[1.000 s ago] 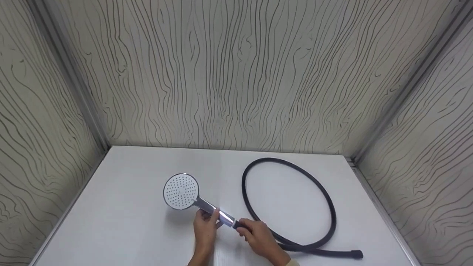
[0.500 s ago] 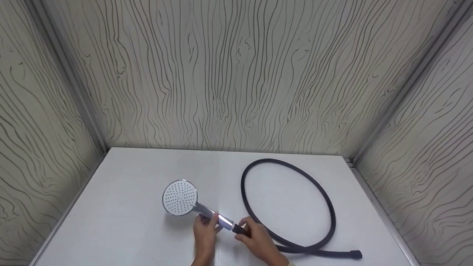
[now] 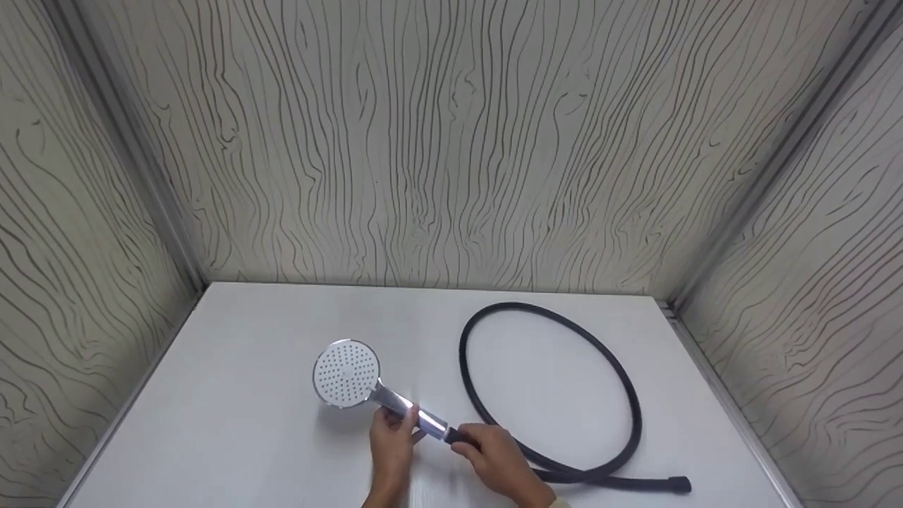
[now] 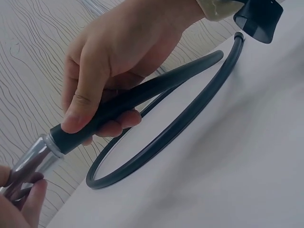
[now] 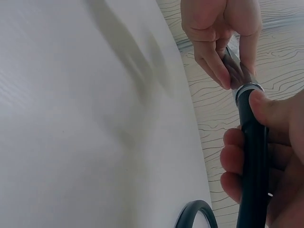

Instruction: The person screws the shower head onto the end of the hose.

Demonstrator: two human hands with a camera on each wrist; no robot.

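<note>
A chrome shower head [image 3: 346, 373] with a round white spray face is held above the table, its face turned up. My left hand [image 3: 392, 451] pinches its handle [image 3: 430, 424] between thumb and fingers. My right hand [image 3: 498, 457] grips the end of a black shower hose [image 4: 124, 104], thumb along its top. In the left wrist view the hose end meets the handle's threaded chrome end [image 4: 51, 144]. The right wrist view shows both hands in line, the hose end [image 5: 253, 142] right against the handle's collar.
The hose's remaining length [image 3: 628, 374] lies in a big loop on the right of the white table [image 3: 233, 395]. Its other end, with a black nut [image 3: 680, 485], rests near the front right. Wood-patterned panels [image 3: 423, 141] rise at the back and both sides.
The right hand's fingers loosened from the hose end half a second ago and have closed round it again. The shower head dipped slightly, then rose a little.
</note>
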